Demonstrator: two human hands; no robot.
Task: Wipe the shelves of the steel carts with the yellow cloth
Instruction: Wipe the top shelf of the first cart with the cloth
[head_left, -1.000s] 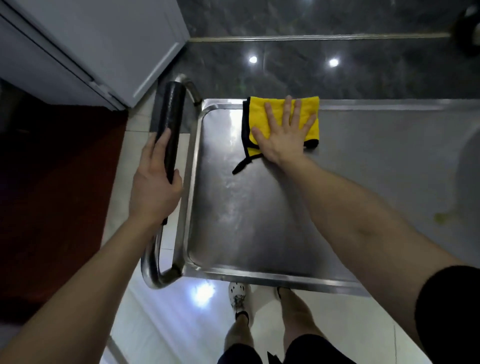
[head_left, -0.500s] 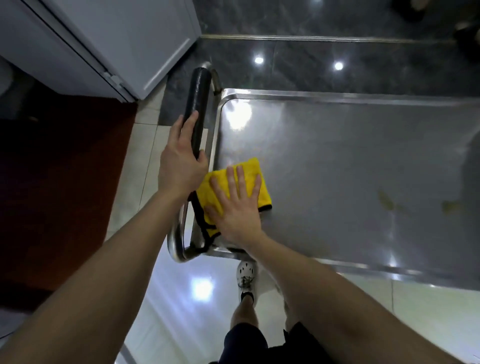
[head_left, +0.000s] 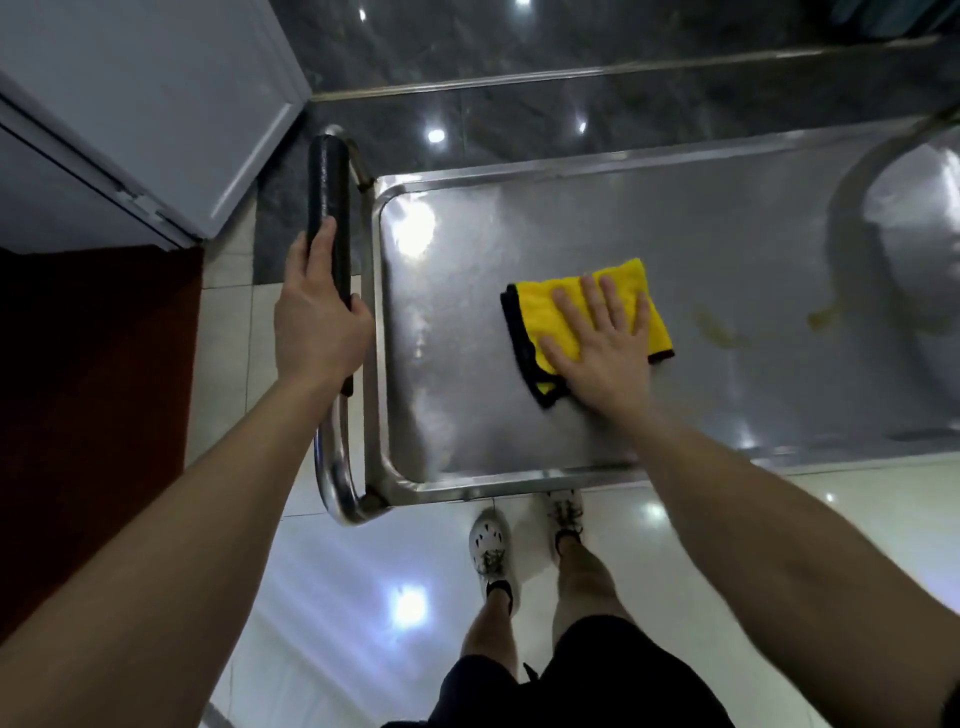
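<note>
As a person stands at the near edge of a steel cart, the head camera, the only view, looks straight down on the job. The right hand lies flat on the yellow cloth, fingers straight and spread, palm pressing the folded cloth onto the top shelf about midway between its near and far rims. The left hand is wrapped round the black grip of the push handle at the cart's left end, fingers curled about it, apparently steadying the cart.

The cloth looks soft, light and limp, a black-edged microfibre folded into a pad. It should slide readily on the polished steel and bunch if pushed from one corner, so a flat palm over its middle, as here, seems the sound hold. The shelf itself is stiff and glossy, and will likely show streaks.

Counted: one cloth, one cart, one shelf in sight, two hands. Two yellowish smears mark the steel just right of the cloth, not yet wiped. A rounded steel shape sits at the shelf's right end, possibly a bowl or lid; the wide lens distorts it too much to say. Two pale shoes stand on the tiled floor, and one white cabinet is at upper left.
</note>
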